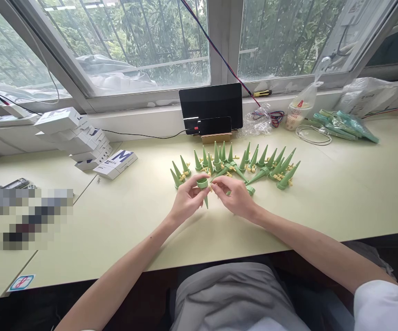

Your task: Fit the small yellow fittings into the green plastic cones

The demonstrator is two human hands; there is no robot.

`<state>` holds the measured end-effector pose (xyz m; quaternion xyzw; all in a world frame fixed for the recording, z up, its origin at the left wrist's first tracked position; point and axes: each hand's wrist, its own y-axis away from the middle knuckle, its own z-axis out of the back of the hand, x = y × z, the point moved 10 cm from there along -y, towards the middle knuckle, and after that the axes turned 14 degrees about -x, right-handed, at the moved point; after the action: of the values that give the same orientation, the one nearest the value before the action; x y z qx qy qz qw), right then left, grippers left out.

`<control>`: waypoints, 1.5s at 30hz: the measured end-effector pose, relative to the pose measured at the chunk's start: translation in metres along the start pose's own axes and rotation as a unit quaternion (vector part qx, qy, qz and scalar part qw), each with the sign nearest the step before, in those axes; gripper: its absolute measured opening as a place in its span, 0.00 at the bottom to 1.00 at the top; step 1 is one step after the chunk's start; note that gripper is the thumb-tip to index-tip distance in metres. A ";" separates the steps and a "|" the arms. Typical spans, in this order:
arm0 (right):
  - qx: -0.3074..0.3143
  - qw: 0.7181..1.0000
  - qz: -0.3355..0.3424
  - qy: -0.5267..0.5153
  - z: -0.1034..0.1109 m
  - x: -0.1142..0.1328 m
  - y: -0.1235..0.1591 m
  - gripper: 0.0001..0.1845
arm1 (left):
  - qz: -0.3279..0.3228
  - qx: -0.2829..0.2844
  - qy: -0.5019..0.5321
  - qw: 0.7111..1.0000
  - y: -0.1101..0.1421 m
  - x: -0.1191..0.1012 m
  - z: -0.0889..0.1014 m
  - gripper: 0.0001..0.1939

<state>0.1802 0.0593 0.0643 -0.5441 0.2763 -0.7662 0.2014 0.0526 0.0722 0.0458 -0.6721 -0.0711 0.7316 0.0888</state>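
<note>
My left hand [188, 198] is closed around a green plastic watering spike [202, 184], its round open end up and its pointed tip down. Close beside it, my right hand [235, 195] pinches a small yellow valve piece [211, 187] at the side of that spike. Whether the two parts are joined cannot be made out. Just behind my hands stand several green spikes [216, 158], tips up, many with yellow valves at their bases. A few others lie on their sides, one green spike [250, 189] partly hidden by my right hand.
A black tablet [212, 108] leans on a stand at the back, a phone in front of it. White boxes [88, 142] are stacked at the left. A bagged cup [297, 112], a white cable [312, 136] and green plastic packets [347, 125] lie at the back right.
</note>
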 end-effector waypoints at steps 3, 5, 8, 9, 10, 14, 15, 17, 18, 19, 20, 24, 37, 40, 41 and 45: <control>-0.004 1.000 0.008 -0.013 0.000 0.002 0.000 0.07 | 0.013 -0.012 -0.004 1.000 -0.001 0.003 0.003 0.19; -0.002 1.000 0.009 -0.018 -0.001 0.002 0.000 0.06 | 0.015 -0.014 -0.008 1.000 -0.002 0.003 0.004 0.18; 0.003 1.000 0.002 -0.016 -0.002 0.000 0.001 0.06 | 0.005 -0.011 -0.010 1.000 -0.001 0.001 0.002 0.18; 0.005 1.000 -0.001 -0.013 -0.002 -0.001 0.001 0.07 | -0.002 -0.011 -0.010 1.000 -0.001 -0.001 0.002 0.18; 0.009 1.000 -0.003 -0.009 -0.002 -0.002 0.001 0.07 | -0.011 -0.011 -0.011 1.000 -0.001 -0.002 0.002 0.17; 0.024 1.000 -0.014 0.001 -0.004 -0.005 0.002 0.09 | -0.044 -0.011 -0.018 0.999 0.000 -0.006 0.001 0.17; 0.027 0.999 -0.017 0.001 -0.005 -0.005 0.002 0.10 | -0.049 -0.010 -0.020 0.999 0.000 -0.006 0.001 0.17; 0.033 0.999 -0.023 0.001 -0.005 -0.007 0.002 0.11 | -0.055 -0.008 -0.024 0.998 0.001 -0.006 0.002 0.17; 0.035 0.999 -0.024 0.003 -0.006 -0.007 0.003 0.12 | -0.058 -0.006 -0.025 0.998 0.001 -0.006 0.001 0.16; 0.037 0.999 -0.024 0.006 -0.006 -0.007 0.003 0.14 | -0.062 -0.004 -0.025 0.998 0.001 -0.006 0.001 0.16; 0.039 0.999 -0.024 0.011 -0.007 -0.008 0.003 0.16 | -0.066 -0.002 -0.027 0.997 0.002 -0.007 0.001 0.16; 0.044 0.999 -0.026 0.015 -0.007 -0.009 0.003 0.22 | -0.086 0.004 -0.050 0.995 0.003 -0.009 0.000 0.16; 0.005 0.999 -0.021 -0.038 -0.001 -0.003 0.002 0.10 | -0.025 -0.013 -0.023 0.999 0.000 -0.004 0.002 0.17; 0.020 0.998 -0.025 -0.054 -0.004 -0.003 0.003 0.10 | -0.016 -0.014 -0.018 1.000 -0.001 -0.004 0.003 0.17; 0.026 0.998 -0.028 -0.055 -0.005 -0.004 0.003 0.10 | -0.017 -0.014 -0.019 1.000 0.000 -0.004 0.003 0.17; 0.044 0.998 -0.037 -0.014 -0.007 -0.009 0.003 0.16 | -0.046 -0.009 -0.033 0.998 0.001 -0.005 0.002 0.17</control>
<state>0.1767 0.0637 0.0543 -0.5552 0.2193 -0.7768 0.2005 0.0505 0.0702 0.0508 -0.6444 -0.1111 0.7480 0.1137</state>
